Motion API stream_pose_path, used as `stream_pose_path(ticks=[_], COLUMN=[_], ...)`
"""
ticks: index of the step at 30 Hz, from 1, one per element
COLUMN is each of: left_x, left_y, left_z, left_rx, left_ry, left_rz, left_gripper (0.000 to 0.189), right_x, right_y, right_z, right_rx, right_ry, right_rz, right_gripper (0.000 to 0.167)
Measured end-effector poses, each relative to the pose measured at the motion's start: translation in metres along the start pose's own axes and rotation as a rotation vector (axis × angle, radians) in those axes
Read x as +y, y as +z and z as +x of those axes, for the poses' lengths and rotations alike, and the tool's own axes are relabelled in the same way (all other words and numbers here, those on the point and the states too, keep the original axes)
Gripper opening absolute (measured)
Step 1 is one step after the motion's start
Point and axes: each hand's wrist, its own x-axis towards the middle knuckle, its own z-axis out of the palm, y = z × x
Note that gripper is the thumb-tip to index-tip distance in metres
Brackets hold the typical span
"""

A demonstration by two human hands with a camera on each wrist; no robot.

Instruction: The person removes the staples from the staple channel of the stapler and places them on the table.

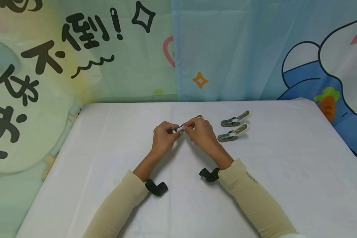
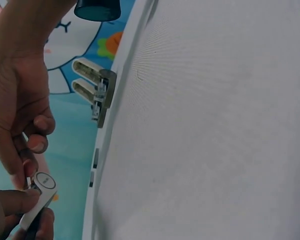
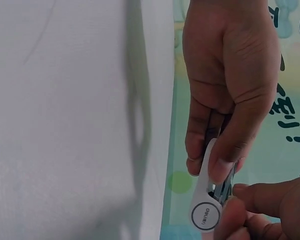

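A small white stapler with a metal inner part is held between both hands above the table. My left hand grips its body, the thumb lying along the metal part, as the right wrist view shows. A round logo marks the end of the white stapler. At that end, the fingertips of my right hand pinch at the metal part; whether a small piece sits between them cannot be told. In the left wrist view, the right hand reaches in from above and the left hand from below.
Two more staplers, one farther back and one nearer, lie unfolded to the right of my right hand. The table has a white cover. Behind it hangs a printed curtain. Black mounts sit on both wrists.
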Motion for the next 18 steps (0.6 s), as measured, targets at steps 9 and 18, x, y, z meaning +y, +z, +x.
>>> stream_pose_path(ticks=[9,18], left_x=[0.0004,0.0023], left_y=[0.0008,-0.0003], left_z=[0.0007,0.0006], left_rx=[-0.002,-0.003], left_ry=[0.014,-0.003], left_rz=[0.036,0.078], left_gripper=[0.018,0.019], right_x=[0.0027,0.0039], right_y=[0.0032,0.0060], right_z=[0.0014,0.0029], right_rx=[0.013,0.031], right_ry=[0.043,0.043], right_rz=[0.041,0.118], right_gripper=[0.014,0.015])
